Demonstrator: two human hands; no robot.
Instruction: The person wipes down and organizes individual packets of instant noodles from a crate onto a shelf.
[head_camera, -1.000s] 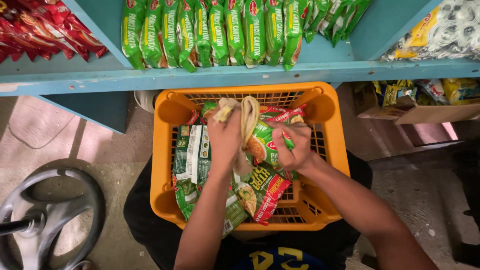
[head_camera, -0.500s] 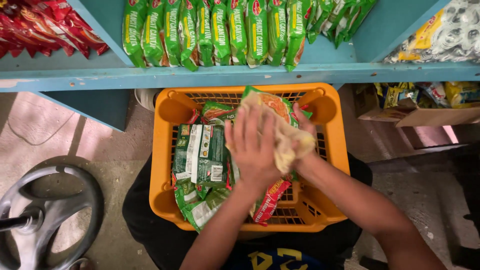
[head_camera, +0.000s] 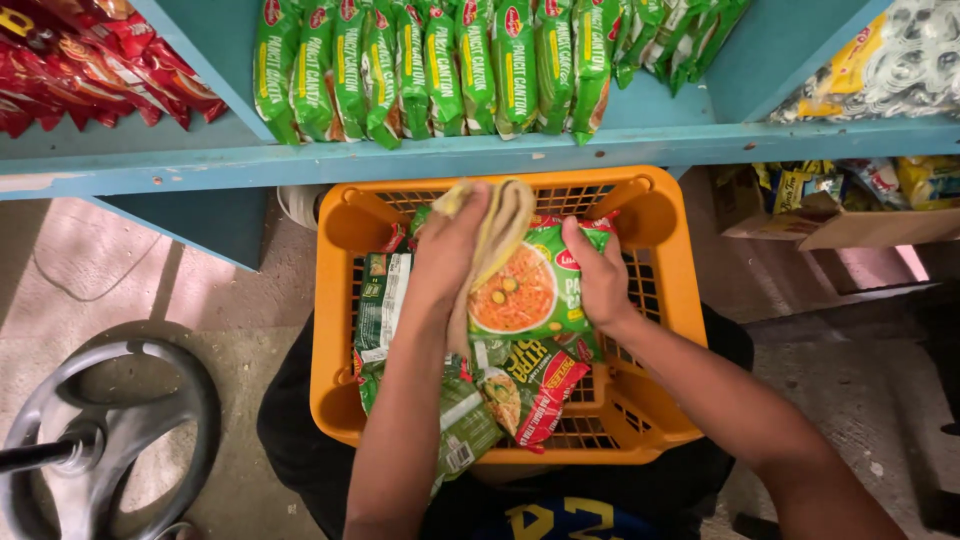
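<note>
A long blue painted shelf runs across the top of the view, its flat front edge chipped in places. On it stands a tight row of glossy green noodle packets, upright and leaning on one another, with crinkled red packets in the compartment to the left and pale printed bags to the right.

Below the shelf, on the person's lap, sits an orange plastic basket, rectangular with rounded corners, lattice walls and a smooth thick rim. It holds loose flat packets lying across one another: green ones at the left side, and a dark red-and-green packet towards the near rim.

At the lower left, on the mottled concrete floor, rests a grey metal wheel-shaped frame with curved spokes. At the right, under the shelf, an open cardboard box holds small yellow and green packets; what they are is hard to tell at this angle.

In the middle of the basket lies a green packet with a round orange noodle picture, lifted slightly above the rest. The right hand grips its right edge, fingers curled over the top and thumb on the face. The left hand is closed around a soft, folded yellowish cloth, which drapes in limp folds over the left part of that packet and touches its shiny face.
</note>
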